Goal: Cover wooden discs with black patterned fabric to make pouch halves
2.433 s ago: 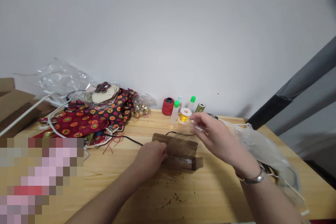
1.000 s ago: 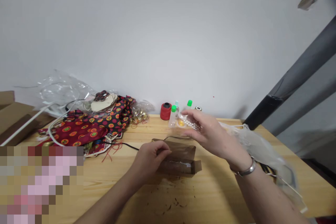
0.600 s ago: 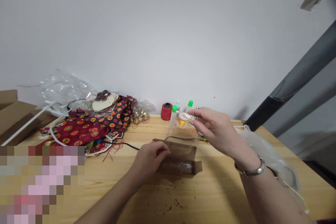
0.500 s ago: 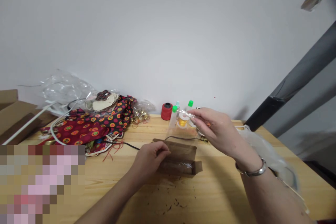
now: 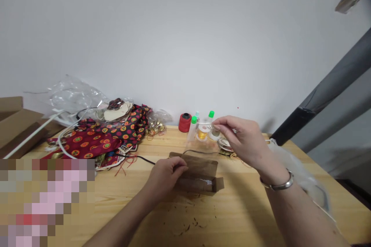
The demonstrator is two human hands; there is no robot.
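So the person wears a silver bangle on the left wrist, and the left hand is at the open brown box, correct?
Not quite: the silver bangle is on the right wrist, as the head view shows. The left hand is indeed at the open brown box.

- R hand (image 5: 242, 137): bare, no glove; thumb & forefinger outlines clear.
- Bracelet (image 5: 285, 186) on R wrist: silver-col., shiny, prob. metal; smooth rounded band, wider on outer side, thinner twd inner side; bright highlights along curve.
- R forearm (image 5: 295, 212): bare as far as it shows; tiny spot nr btm edge.
- L hand (image 5: 166, 173): bare back & thumb; some fingers hidden.
- L forearm (image 5: 127, 210): bare, wrist to btm edge.
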